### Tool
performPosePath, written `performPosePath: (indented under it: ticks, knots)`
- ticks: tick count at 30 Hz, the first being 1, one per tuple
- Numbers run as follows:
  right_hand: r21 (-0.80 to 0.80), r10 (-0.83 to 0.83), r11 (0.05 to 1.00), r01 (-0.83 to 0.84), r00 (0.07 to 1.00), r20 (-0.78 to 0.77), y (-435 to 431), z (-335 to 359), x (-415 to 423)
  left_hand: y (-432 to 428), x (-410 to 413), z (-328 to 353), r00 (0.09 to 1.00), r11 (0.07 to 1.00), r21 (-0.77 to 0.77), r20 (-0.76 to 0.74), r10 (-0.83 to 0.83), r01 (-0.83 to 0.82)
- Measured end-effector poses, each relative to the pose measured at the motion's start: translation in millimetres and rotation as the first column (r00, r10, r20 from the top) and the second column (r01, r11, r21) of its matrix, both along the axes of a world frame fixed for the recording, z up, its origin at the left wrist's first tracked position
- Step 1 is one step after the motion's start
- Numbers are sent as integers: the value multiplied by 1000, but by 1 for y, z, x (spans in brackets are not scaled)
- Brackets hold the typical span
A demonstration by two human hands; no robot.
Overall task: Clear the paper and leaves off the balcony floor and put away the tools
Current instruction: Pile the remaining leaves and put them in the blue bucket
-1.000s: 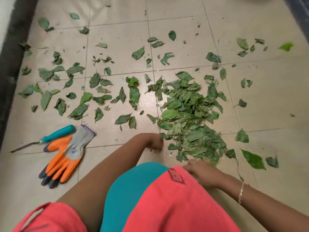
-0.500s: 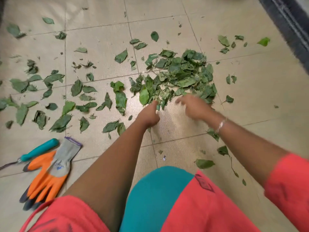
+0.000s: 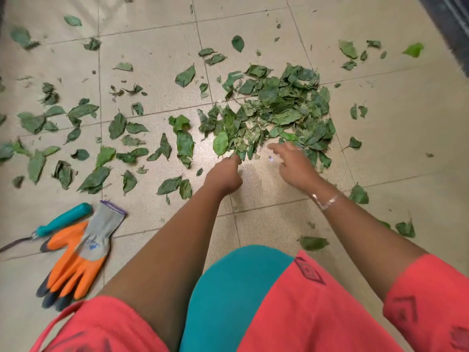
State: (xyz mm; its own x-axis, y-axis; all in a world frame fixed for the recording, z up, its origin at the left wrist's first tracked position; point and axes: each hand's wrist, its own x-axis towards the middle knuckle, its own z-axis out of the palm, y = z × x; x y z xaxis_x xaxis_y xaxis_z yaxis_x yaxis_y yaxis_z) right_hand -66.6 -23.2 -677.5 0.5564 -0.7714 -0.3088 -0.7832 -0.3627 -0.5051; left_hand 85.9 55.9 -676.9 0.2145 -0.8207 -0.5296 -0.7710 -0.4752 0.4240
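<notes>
Hands at the near edge of the leaf pile (image 3: pixel 276 110). Left hand (image 3: pixel 224 174) curled, one fingertip on the leaves; can't tell if it pinches any. Right hand (image 3: pixel 294 166) loose, fingers spread, holding nothing. Pile lies at 12 o'clock from them. Loose leaves (image 3: pixel 116 125) scattered 9 through 2 over the floor (image 3: pixel 393 138). At 8 o'clock: one orange-grey glove (image 3: pixel 76 255), blue marking unreadable, just beside one teal-handled tool (image 3: pixel 61 221).

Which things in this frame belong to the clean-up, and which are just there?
Part of the job:
leaf pile
scattered leaves
small pale scrap, possibly paper
orange glove
teal-handled tool

Just there:
bracelet on the right wrist
dark strip along the top right edge
</notes>
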Motion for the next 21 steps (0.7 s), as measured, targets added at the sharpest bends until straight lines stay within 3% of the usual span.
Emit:
performPosePath:
  ticks: [3, 6, 7, 8, 11, 13, 16, 19, 20, 21]
  knots:
    - [180, 159, 973, -143, 984, -81, 31, 6, -54, 0, -5, -1, 993, 993, 38, 49, -110, 108]
    - [483, 543, 794, -369, 787, -291, 73, -3, -112, -2, -11, 0, 979, 982, 51, 93, -183, 179]
    - [521, 589, 768, -372, 730, -347, 78, -8, -124, -3, -13, 0, 973, 979, 53, 105, -204, 199]
    - [501, 568, 790, -353, 731, -379, 77, -8, -129, -3, -17, 1, 968, 974, 57, 112, -224, 219]
    - [155, 183, 977, -146, 947, -263, 52, -7, -127, -6, -29, 0, 948, 959, 68, 146, -283, 276]
    - [-76, -181, 981, 176, 981, -69, 37, 3, -119, -8, -36, -1, 923, 941, 77, 184, -338, 330]
    - [-111, -635, 756, 646, 763, 119, 60, 4, -121, -14, -46, -3, 883, 908, 100, 213, -418, 406]
    - [43, -885, 448, 893, 450, -123, 114, -8, -110, -21, -62, -4, 843, 873, 110, 227, -488, 476]
    - [134, -893, 378, 916, 399, -208, 122, -13, -103, -23, -68, -4, 830, 862, 113, 232, -507, 495]
    - [200, -884, 365, 909, 406, -233, 123, -18, -96, -26, -72, -4, 819, 853, 114, 239, -521, 509]
